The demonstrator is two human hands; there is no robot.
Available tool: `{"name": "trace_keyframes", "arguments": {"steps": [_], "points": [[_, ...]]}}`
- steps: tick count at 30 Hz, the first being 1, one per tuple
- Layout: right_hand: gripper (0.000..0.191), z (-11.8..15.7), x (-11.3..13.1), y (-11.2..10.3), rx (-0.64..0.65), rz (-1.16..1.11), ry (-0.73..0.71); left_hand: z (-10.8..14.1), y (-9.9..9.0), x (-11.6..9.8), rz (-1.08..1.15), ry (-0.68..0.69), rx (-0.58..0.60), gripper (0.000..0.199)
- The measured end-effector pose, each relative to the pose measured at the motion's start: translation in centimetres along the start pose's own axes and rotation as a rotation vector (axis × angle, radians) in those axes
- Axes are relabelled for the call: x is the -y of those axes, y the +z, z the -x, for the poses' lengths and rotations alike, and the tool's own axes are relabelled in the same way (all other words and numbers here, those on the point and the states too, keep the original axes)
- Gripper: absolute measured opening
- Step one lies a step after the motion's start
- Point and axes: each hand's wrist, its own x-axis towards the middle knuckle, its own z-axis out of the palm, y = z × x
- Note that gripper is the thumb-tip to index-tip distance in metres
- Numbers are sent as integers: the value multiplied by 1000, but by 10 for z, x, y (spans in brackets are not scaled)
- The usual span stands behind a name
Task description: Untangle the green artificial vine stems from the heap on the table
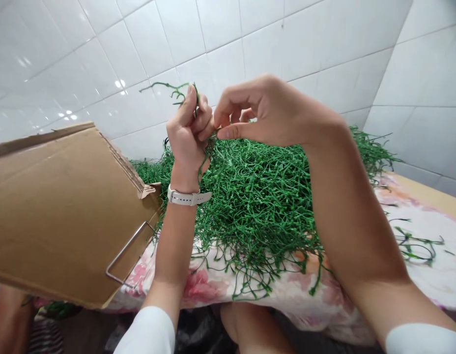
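My left hand (189, 123) is raised above a big heap of thin green plastic-looking stems (257, 191). Its fingers are closed around a few green stems (165, 86), whose thin ends stick out past the thumb and trail down by the wrist. A pale watch strap (187, 196) circles that wrist. Close beside it, my right hand (257, 113) has thumb and forefinger pinched near the lower end of the held stems. What lies between those fingertips is too small to make out.
A brown cardboard sheet (62, 211) stands at the left, with a bent metal wire (127, 250) at its lower corner. Floral cloth (213, 290) covers the table. Loose stems (415, 246) lie at the right. White tiled walls (220, 29) rise behind. Part of another person shows at lower left.
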Motion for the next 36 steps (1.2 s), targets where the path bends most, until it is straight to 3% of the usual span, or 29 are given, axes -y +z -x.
{"name": "trace_keyframes", "arguments": {"steps": [4,7,10,13,16,20,22,25,29,32,34,36], "points": [[16,0,-1,-1,51,-55,-41,-2,-3,-2,167,-133,-67,49],[11,-2,-3,2,26,-109,-83,-5,-6,-1,255,-198,-126,44],[18,-6,-10,9,7,-289,-178,-5,-3,-1,309,-220,-132,44],[34,-13,-19,23,9,-585,-297,1,3,-4,257,-201,-182,44],[43,-18,-24,36,-34,-822,-346,10,10,-11,202,-92,-198,40],[46,-15,-10,41,-126,-926,-282,19,11,-21,255,-56,-84,40],[38,-11,0,36,-179,-891,-245,19,8,-24,259,-86,-34,41],[22,-5,3,18,-263,-751,-140,13,0,-25,218,-115,-55,39],[10,1,-21,-9,-439,-72,86,4,-7,-22,288,-158,-34,43],[23,4,-34,-18,-443,339,262,2,-4,-20,212,-190,-103,46],[36,5,-27,-18,-433,383,226,2,-2,-19,118,-204,-171,47],[38,6,-11,-14,-372,274,115,2,0,-17,76,-200,-178,48]]}}
